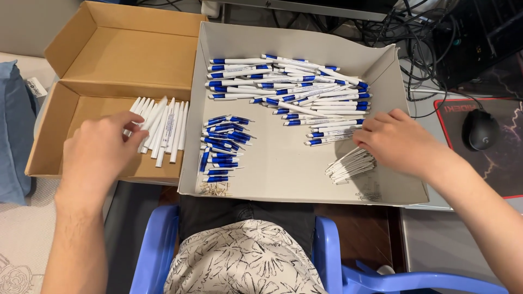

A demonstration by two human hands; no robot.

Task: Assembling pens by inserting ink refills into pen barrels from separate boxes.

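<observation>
My left hand (101,149) reaches into a brown cardboard box (52,130) and touches a row of white pen barrels (163,130) lying side by side; whether it grips one I cannot tell. My right hand (400,142) rests in a grey flat tray (283,163), fingers curled on the edge of a pile of several assembled white-and-blue pens (305,92). A small bundle of white barrels (351,163) lies just under that hand. Blue pen clips (223,147) are heaped in the tray's left part, with tiny springs (214,189) below them.
A black computer mouse (479,129) sits on a red-edged dark mouse pad (504,158) at the right. Tangled black cables (419,38) lie behind the tray. A blue plastic chair (332,261) frames my lap. A blue cushion (13,130) lies at the far left.
</observation>
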